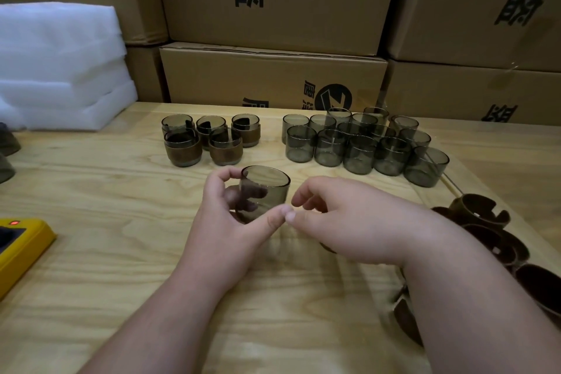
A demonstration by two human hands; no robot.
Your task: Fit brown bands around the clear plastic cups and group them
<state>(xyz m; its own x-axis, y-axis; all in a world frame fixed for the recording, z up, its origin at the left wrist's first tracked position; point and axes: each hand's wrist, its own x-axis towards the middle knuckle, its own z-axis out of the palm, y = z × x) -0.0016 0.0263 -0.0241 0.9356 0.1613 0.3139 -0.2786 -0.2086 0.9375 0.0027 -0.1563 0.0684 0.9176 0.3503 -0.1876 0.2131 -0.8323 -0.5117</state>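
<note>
1. Left hand (224, 215) grips bare cup (264, 191), fingers curled round it, on tabletop (121, 252).
2. Right hand (343, 218) beside cup, fingers curled; can't tell if holding anything.
3. Banded cups (209, 138) beyond left hand; bare cups (364, 143) beyond right.
4. Brown bands (491, 231) right of right hand.

Both bare forearms reach in from the bottom edge, converging toward one smoky clear plastic cup (264, 191), the only landmark used here. Left hand (226, 215) wraps that cup from its left side: index finger curled over the near-left rim, other fingers seen through the wall behind it, thumb stretched along the cup's near lower side. Right hand (343, 218) sits just right of the cup, knuckles up, fingers curled loosely inward, thumb tip meeting the left thumb tip at the cup's lower right. Whether the right hand pinches anything cannot be told. Right wrist bends slightly inward; left wrist is straight.
</note>
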